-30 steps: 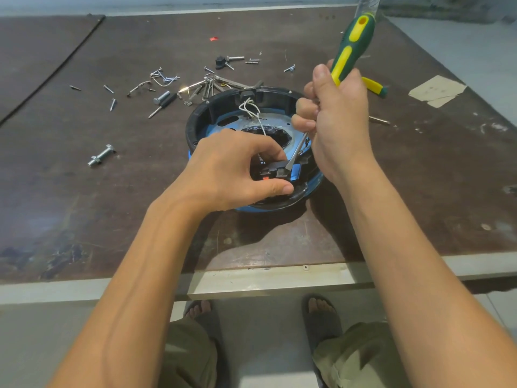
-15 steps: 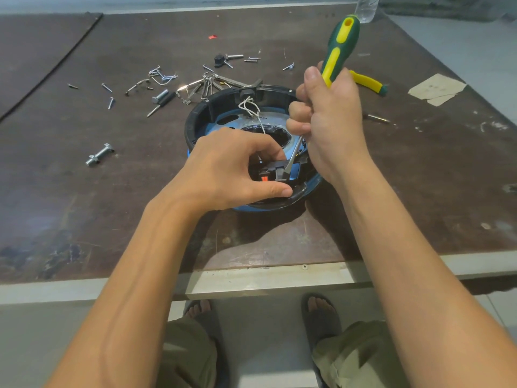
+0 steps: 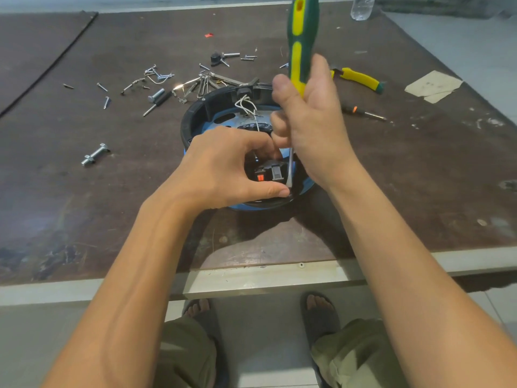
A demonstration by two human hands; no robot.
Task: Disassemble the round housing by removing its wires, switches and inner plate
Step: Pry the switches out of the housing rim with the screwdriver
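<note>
The round black housing (image 3: 195, 119) with a blue base sits mid-table. White wires (image 3: 246, 105) loop up from its far side over the blue inner plate (image 3: 223, 120). At the near wall sit black switches (image 3: 270, 172), one with an orange rocker. My left hand (image 3: 223, 169) grips the housing's near wall, thumb on the rim beside the switches. My right hand (image 3: 307, 119) holds a green and yellow screwdriver (image 3: 300, 37) nearly upright, its metal tip down just right of the switches.
Loose screws, bolts and metal clips (image 3: 201, 82) lie behind the housing. A large bolt (image 3: 95, 155) rests at the left. Yellow-handled pliers (image 3: 361, 78), a small screwdriver (image 3: 363, 112) and paper scraps (image 3: 432, 85) are at the right. A bottle (image 3: 362, 5) stands far back. The table edge (image 3: 251, 278) is near.
The screwdriver has swung from leaning right to nearly upright, and its tip has shifted toward the housing's near rim beside the switches. My left hand keeps its hold.
</note>
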